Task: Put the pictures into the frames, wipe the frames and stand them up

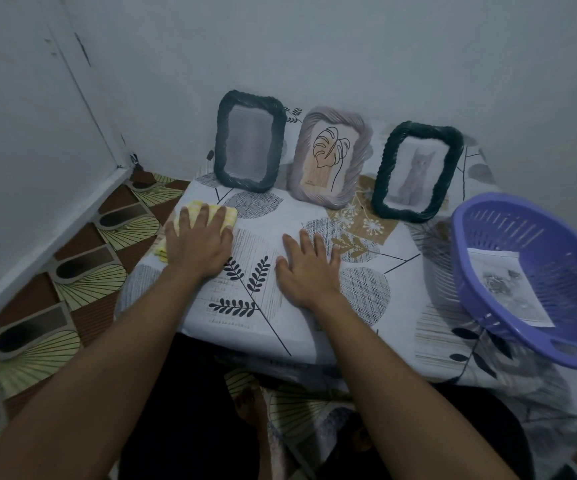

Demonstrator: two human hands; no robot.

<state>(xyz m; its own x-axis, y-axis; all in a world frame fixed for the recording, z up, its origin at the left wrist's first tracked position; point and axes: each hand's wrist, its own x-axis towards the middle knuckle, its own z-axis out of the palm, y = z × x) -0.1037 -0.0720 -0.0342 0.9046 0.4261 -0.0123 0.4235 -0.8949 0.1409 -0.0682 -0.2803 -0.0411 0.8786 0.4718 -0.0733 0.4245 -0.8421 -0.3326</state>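
Three picture frames stand upright against the wall at the back of the table. The left dark green frame [249, 142] shows a pale blurred picture. The middle lilac frame [330, 155] holds a leaf line drawing. The right dark green frame [417, 171] holds a cat picture. My left hand [199, 239] lies flat with straight fingers on a yellow cloth [207, 211] at the table's left edge. My right hand [309, 266] rests flat on the tablecloth, holding nothing.
A purple plastic basket [508, 216] sits at the right on the table with a printed picture [508, 289] inside. The leaf-patterned tablecloth [398, 292] covers the low table. Patterned floor mats [72, 271] lie to the left, walls close behind.
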